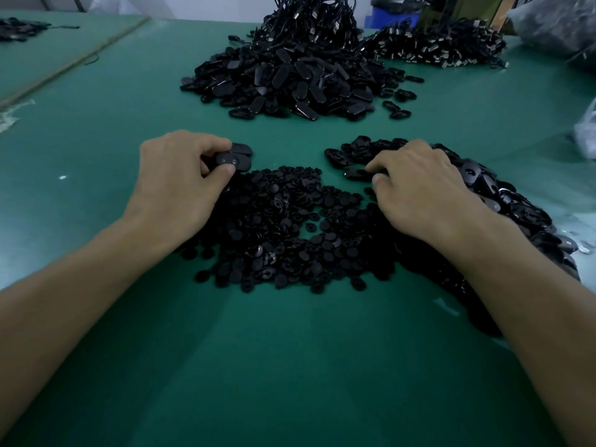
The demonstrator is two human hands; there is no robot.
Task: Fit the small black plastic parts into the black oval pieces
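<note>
- While two stacked oval pieces (233,156) are pinched between the thumb and fingers of the left grip (180,182), they are held just past the far left edge of the heap of small parts (277,227), with the long side running left to right.
- The right grip (422,188) is laid at the heap's far right edge, fingers curled onto one oval piece (354,173) on the desk (290,366). Whether that piece is held cannot be told.
- The heap lies between both grips, so a small part can likely be reached from either side.
</note>
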